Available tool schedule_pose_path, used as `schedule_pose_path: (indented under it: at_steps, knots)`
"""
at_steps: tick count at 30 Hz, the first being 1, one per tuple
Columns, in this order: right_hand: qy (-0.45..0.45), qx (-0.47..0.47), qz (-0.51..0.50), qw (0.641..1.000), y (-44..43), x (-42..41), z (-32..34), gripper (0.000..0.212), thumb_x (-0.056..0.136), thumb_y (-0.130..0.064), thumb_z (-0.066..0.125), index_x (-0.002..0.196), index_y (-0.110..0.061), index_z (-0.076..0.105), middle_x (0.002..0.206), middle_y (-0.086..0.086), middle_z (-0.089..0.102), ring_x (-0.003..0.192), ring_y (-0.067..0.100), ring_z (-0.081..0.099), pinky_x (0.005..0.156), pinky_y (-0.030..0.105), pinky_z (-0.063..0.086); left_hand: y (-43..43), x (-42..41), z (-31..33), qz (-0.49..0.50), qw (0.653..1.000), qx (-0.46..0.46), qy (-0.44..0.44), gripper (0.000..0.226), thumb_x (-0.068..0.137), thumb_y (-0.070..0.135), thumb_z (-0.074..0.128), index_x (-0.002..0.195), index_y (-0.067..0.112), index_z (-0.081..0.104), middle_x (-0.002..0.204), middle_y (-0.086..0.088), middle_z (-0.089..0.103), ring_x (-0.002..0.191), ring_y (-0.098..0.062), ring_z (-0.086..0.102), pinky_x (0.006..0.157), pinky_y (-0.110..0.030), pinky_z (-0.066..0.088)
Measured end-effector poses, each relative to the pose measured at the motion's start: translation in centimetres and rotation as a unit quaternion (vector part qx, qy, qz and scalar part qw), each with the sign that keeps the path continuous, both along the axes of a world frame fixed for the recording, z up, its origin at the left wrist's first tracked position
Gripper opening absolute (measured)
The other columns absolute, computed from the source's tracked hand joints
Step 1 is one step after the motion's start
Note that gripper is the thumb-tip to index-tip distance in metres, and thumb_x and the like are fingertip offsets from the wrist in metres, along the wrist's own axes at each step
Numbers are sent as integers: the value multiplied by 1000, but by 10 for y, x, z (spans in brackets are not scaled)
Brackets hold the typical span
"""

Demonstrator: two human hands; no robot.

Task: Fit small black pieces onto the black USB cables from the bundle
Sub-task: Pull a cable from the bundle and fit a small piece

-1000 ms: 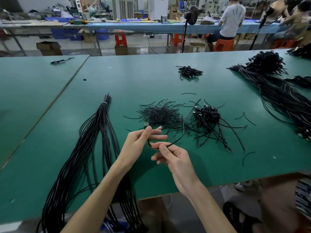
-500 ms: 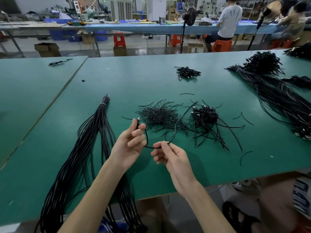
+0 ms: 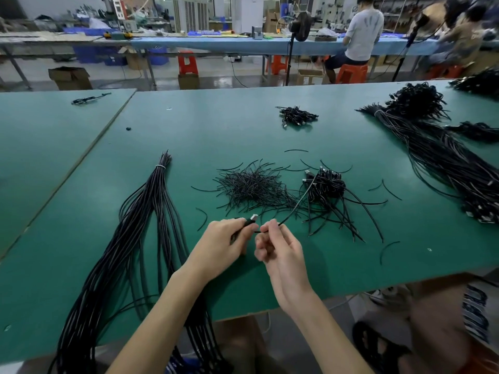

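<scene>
- Both hands have drawn together since half a second ago: the cable loop that sagged between them has shrunk to a short black run. The plug, then nearly upright, now leans over toward the right.
- Left hand (image 3: 224, 244) has its fingers curled round the USB cable (image 3: 295, 207) just behind the plug (image 3: 253, 217), whose silver tip sticks out past thumb and forefinger.
- The plug's long axis runs from low left to high right, tip pointing away from the person and toward the right hand's fingertips.
- Right hand (image 3: 280, 249) pinches the same cable between thumb and forefinger, the other fingers loosely curled below. Whether it also holds a small piece cannot be told.
- From that pinch the cable rises in a shallow arc up and to the right into the heap of USB cables (image 3: 328, 184).
- The held end is over the green table (image 3: 189, 125), near its front edge, just in front of the pile of thin black pieces (image 3: 251, 186).
- Left of the hands lies a long cable bundle (image 3: 129, 238), tied with a white band (image 3: 161, 166) at its far end, its near end hanging off the table's front.
- A second large bundle (image 3: 445, 163) stretches along the right side, and a small heap of cables (image 3: 297, 116) sits farther back.
</scene>
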State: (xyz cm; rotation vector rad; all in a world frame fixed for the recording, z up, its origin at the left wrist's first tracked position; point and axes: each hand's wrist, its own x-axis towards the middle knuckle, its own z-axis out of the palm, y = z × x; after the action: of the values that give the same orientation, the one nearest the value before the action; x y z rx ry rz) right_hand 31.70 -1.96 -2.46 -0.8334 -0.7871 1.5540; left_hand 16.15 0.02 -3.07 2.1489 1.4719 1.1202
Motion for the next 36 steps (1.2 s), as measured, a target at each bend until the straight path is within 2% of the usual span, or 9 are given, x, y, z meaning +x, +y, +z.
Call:
schedule_pose_path:
  at_steps: [5,8,11,15,21,24,28,33,36]
  knots:
    - [57,-37,-6,998,0,3,2,32,112,-26,41,99,-3,59,69,6,57,62,14,51,56,27,40,0,-5,-2,-20,997,10,78,42,104,43,48,93,11,73,100,5,73,100,-13,65,89,-34,53]
    - [77,-45,3,996,1,4,3,23,111,-15,38,105,-2,57,65,8,52,56,14,45,53,26,35,1,-4,-2,-48,994,-14,93,34,106,31,51,108,7,75,128,-1,71,133,-12,56,109,-37,47]
    - [19,-21,33,999,0,2,3,16,109,-8,36,107,-3,52,63,11,54,54,16,45,51,26,36,-1,1,2,-50,997,-42,33,31,107,25,51,125,9,71,140,2,65,140,-3,48,116,-28,40]
    - [-84,32,76,993,-4,-1,5,13,108,-14,48,102,-4,53,69,12,65,55,17,52,54,24,43,-2,-4,8,-11,987,-75,-143,40,104,34,49,130,12,70,129,12,70,128,2,58,113,-24,43]
    - [-114,50,94,988,-5,-1,2,23,101,-14,63,105,9,64,71,13,67,58,15,53,57,22,44,-4,3,11,-29,938,-133,-318,43,107,35,48,105,6,78,103,-6,80,102,-23,76,95,-33,57]
    - [-123,59,103,985,-4,-1,1,28,99,-16,67,97,12,66,72,15,67,58,16,54,58,23,45,-4,1,12,-35,877,-210,-431,52,104,45,52,98,1,79,104,-20,77,95,-33,77,88,-36,61]
    - [-117,59,105,986,-4,-3,-1,27,97,-22,70,92,4,73,70,13,67,58,15,54,58,20,45,-2,-4,20,-97,813,-260,-511,56,105,47,46,104,2,79,96,-14,77,78,-19,72,68,-26,58]
    - [-105,46,99,988,-4,0,-1,35,101,-35,60,88,-6,75,71,13,68,58,15,56,57,22,46,5,-17,24,-49,643,-210,-735,12,99,14,54,100,18,66,76,7,61,50,-1,49,49,-13,44]
    - [-112,55,103,987,-4,-1,-1,41,97,-42,58,86,-6,75,70,13,69,58,16,57,56,22,46,6,-23,24,-51,649,-207,-730,18,100,29,56,90,15,59,53,14,39,42,-5,33,44,-15,35]
